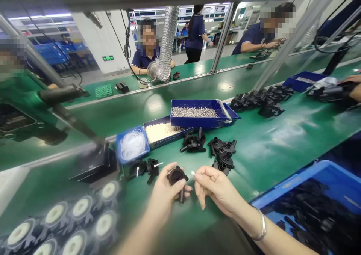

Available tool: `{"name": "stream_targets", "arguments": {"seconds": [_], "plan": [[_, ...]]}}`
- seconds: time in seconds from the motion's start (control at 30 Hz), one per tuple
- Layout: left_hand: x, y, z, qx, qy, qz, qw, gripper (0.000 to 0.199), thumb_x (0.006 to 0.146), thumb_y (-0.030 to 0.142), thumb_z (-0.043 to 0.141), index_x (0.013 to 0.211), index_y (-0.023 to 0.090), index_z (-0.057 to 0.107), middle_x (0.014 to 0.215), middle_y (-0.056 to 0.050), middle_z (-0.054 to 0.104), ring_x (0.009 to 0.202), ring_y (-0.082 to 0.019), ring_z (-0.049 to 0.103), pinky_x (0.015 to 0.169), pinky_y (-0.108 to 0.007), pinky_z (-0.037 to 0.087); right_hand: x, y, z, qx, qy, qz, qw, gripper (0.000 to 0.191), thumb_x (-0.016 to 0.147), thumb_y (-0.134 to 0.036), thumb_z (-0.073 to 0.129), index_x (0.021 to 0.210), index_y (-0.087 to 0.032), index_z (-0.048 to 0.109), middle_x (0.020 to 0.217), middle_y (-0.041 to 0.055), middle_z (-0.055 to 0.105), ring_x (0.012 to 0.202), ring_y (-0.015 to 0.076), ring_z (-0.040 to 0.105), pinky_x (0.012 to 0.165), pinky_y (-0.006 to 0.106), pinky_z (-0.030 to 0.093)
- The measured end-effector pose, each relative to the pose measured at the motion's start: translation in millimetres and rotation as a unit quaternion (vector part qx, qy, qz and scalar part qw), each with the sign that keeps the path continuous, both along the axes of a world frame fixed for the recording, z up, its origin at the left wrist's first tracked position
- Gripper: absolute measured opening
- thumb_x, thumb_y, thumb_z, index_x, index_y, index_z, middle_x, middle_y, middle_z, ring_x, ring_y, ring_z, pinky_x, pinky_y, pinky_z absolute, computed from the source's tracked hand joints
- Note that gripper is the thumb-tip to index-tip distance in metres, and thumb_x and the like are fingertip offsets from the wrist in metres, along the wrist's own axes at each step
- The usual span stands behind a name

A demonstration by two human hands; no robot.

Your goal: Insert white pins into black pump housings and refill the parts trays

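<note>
My left hand [166, 191] grips a black plastic pump housing [177, 175], its round cup facing up and a pipe stub pointing down toward me. Just right of it, my right hand [210, 181] pinches a small white piece [193, 172] between thumb and fingertips; a narrow gap separates it from the housing. Beyond my left hand lie two black housings [153, 166] with white pins standing out of them. More black housings [224, 153] are grouped past my right hand, and a few others [194, 141] lie near the bins.
Ahead stand a blue bin of metal screws [194, 112], a bin of cream-coloured small parts [160, 132] and a blue tray of clear rings [133, 144]. Black parts with white discs [81, 207] fill the lower left. A blue crate [324, 168] is at right, a green machine [25, 108] at left.
</note>
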State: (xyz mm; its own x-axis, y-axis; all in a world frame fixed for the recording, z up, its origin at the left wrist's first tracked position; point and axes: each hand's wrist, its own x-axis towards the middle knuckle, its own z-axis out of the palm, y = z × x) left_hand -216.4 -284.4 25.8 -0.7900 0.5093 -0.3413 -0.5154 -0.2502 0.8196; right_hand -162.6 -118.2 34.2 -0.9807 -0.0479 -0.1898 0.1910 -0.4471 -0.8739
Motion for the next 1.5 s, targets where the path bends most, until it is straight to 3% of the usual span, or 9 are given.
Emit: {"name": "stream_targets", "arguments": {"seconds": [0.1,0.2,0.47,0.87,1.03,1.17,1.3,1.4,1.5], "plan": [[1,1,0.0,0.000,0.036,0.011,0.999,0.067,0.067,0.027,0.083,0.125,0.021,0.050,0.120,-0.010,0.063,0.105,-0.022,0.065,0.087,-0.033,0.055,1,-5,-1.7,0.041,-0.004,0.009,0.999,0.034,0.084,-0.046,0.069,0.085,-0.014,0.059,0.065,0.0037,0.068,0.044,0.0136,0.062,0.043,0.024,0.051],[2,1,-4.1,-0.016,0.078,0.021,0.997,0.068,0.067,0.025,0.083,0.125,0.019,0.049,0.121,-0.012,0.064,0.114,-0.023,0.061,0.100,-0.036,0.048,1,-7,-4.7,0.088,-0.007,0.015,0.996,0.037,0.084,-0.050,0.068,0.085,-0.013,0.061,0.065,0.0037,0.068,0.045,0.0130,0.062,0.045,0.023,0.051],[2,2,-9.7,-0.038,0.096,-0.003,0.995,0.066,0.072,0.026,0.078,0.128,0.019,0.044,0.130,-0.014,0.060,0.116,-0.024,0.061,0.101,-0.038,0.049,6,-9,-8.7,0.256,0.007,0.001,0.967,0.034,0.089,-0.049,0.059,0.087,-0.016,0.061,0.059,-0.0017,0.061,0.041,0.0091,0.054,0.042,0.020,0.044],[9,0,-11.9,-0.127,0.171,-0.037,0.976,0.054,0.083,0.027,0.066,0.132,0.024,0.042,0.138,-0.012,0.056,0.113,-0.022,0.064,0.090,-0.033,0.057,12,-9,-12.7,0.489,0.112,-0.016,0.865,0.022,0.098,-0.033,0.049,0.089,-0.019,0.062,0.061,-0.0019,0.062,0.048,0.0101,0.055,0.053,0.022,0.042],[13,-3,-20.6,-0.243,0.321,-0.017,0.915,0.045,0.090,0.026,0.056,0.134,0.028,0.046,0.137,-0.008,0.057,0.121,-0.023,0.060,0.099,-0.039,0.054,15,-11,-14.7,0.557,0.171,-0.034,0.812,0.024,0.101,-0.029,0.044,0.086,-0.019,0.059,0.063,-0.0015,0.060,0.055,0.0117,0.056,0.056,0.024,0.040],[13,-5,-29.3,-0.333,0.463,-0.010,0.822,0.046,0.093,0.021,0.049,0.138,0.029,0.043,0.137,-0.007,0.059,0.125,-0.022,0.057,0.102,-0.042,0.053,18,-13,-19.8,0.614,0.219,-0.048,0.757,0.025,0.103,-0.027,0.037,0.088,-0.019,0.056,0.070,0.0008,0.062,0.062,0.0145,0.058,0.060,0.027,0.040],[15,-6,-35.8,-0.382,0.559,-0.012,0.736,0.046,0.094,0.015,0.044,0.139,0.024,0.042,0.136,-0.008,0.060,0.125,-0.021,0.057,0.102,-0.038,0.053,19,-16,-25.4,0.664,0.237,-0.029,0.709,0.029,0.104,-0.026,0.030,0.085,-0.019,0.052,0.070,0.0019,0.060,0.062,0.0169,0.058,0.061,0.030,0.041],[17,-7,-39.5,-0.385,0.585,-0.013,0.713,0.046,0.094,0.013,0.042,0.139,0.020,0.043,0.137,-0.010,0.059,0.126,-0.020,0.056,0.100,-0.033,0.054,17,-17,-30.5,0.675,0.248,-0.025,0.695,0.029,0.104,-0.024,0.029,0.085,-0.019,0.050,0.069,0.0019,0.059,0.061,0.0176,0.057,0.060,0.031,0.041],[17,-7,-42.2,-0.373,0.572,-0.024,0.730,0.046,0.094,0.013,0.041,0.140,0.017,0.043,0.138,-0.013,0.057,0.129,-0.021,0.054,0.104,-0.035,0.051,14,-18,-33.9,0.661,0.249,-0.029,0.707,0.028,0.104,-0.025,0.031,0.086,-0.019,0.051,0.070,0.0021,0.060,0.063,0.0175,0.058,0.062,0.030,0.042]]}}
